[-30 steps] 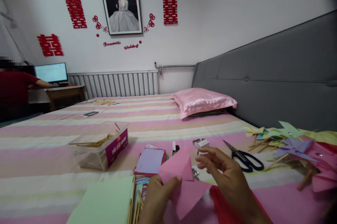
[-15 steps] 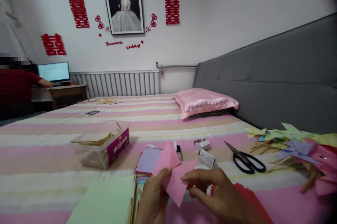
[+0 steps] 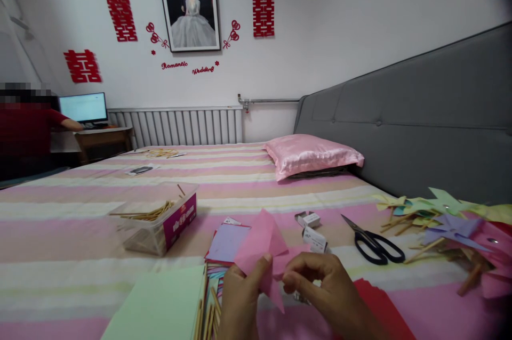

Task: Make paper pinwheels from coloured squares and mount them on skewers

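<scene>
I hold a cut sheet of pink paper [image 3: 262,244] low in front of me over the striped bed. My left hand [image 3: 240,302] pinches it from the left, thumb on top. My right hand [image 3: 328,289] is closed on the paper's centre with fingertips curled in, folding a flap inward. Black scissors [image 3: 376,248] lie to the right of my hands. Two small white boxes [image 3: 312,231] sit just beyond the paper.
A clear box of wooden sticks [image 3: 158,220] stands at the left. Coloured paper stacks [image 3: 228,242] and a green sheet [image 3: 160,305] lie near me. Finished paper pinwheels [image 3: 452,223] pile up at the right. A pink pillow [image 3: 314,153] rests by the grey headboard. A person in red [image 3: 24,132] sits at a desk far left.
My right hand dropped from above the paper and closed on its centre. The pink paper's flaps have been drawn together between both hands.
</scene>
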A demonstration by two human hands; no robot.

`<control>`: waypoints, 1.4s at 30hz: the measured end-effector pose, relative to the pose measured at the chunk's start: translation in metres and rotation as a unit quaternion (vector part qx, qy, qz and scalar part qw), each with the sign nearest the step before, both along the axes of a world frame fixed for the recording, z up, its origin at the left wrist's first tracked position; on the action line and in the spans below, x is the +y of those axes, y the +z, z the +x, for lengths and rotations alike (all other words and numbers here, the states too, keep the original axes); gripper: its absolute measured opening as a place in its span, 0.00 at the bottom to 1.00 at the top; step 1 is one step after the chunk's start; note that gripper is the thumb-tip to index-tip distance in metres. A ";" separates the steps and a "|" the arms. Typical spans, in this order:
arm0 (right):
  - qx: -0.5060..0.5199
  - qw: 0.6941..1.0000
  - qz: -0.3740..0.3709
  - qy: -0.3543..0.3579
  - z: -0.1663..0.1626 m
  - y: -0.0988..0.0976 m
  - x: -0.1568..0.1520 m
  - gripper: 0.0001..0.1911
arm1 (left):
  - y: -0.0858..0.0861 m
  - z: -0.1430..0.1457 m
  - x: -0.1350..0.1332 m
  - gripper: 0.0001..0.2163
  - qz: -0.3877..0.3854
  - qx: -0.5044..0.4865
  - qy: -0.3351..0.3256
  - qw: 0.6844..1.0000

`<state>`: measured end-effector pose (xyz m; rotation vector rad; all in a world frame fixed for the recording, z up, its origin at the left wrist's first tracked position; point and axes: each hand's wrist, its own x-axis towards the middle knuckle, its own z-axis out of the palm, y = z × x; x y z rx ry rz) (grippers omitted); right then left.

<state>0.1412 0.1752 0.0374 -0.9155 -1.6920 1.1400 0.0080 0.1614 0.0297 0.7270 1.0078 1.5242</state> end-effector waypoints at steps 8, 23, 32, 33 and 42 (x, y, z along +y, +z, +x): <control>0.060 0.995 -0.011 -0.072 -0.009 -0.009 0.001 0.13 | -0.006 0.002 0.002 0.08 0.025 0.073 0.030 0.997; 0.068 0.988 0.026 -0.137 -0.010 -0.009 0.005 0.12 | -0.004 0.003 0.004 0.10 0.005 0.127 0.068 0.990; 0.042 0.989 0.022 -0.141 -0.007 -0.009 0.006 0.11 | -0.003 0.002 0.003 0.09 0.001 0.200 0.072 0.977; 0.042 0.989 0.022 -0.140 -0.007 -0.008 0.006 0.11 | -0.002 0.002 0.002 0.09 -0.004 0.201 0.072 0.977; 0.113 0.977 0.019 -0.180 -0.010 -0.012 0.007 0.14 | -0.003 0.003 0.004 0.07 0.003 0.137 0.061 0.989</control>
